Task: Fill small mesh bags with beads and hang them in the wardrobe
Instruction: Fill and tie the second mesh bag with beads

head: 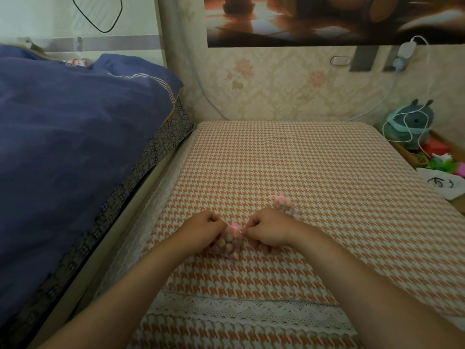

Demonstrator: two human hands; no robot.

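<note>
Houndstooth cover [289, 167] bore the full mesh bag [229, 244]; left grip [203, 229] & right grip [266, 229] each pinched its pink drawstring [235, 226], so we judged an even outward pull would cinch it w/o spills.

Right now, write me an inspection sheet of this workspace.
Surface: orange-and-white houndstooth cloth.
Job's things: small pink mesh bag of tan beads on the cloth; second filled bag beyond it.
Clutter: teal plush toy, white printed cloth, right edge.
Hands: left hand and right hand each pinch the pink drawstring.
Cables: white cable over the toy; black cable on far wall.
Surroundings: dark blue quilt left; floral wallpaper.
</note>
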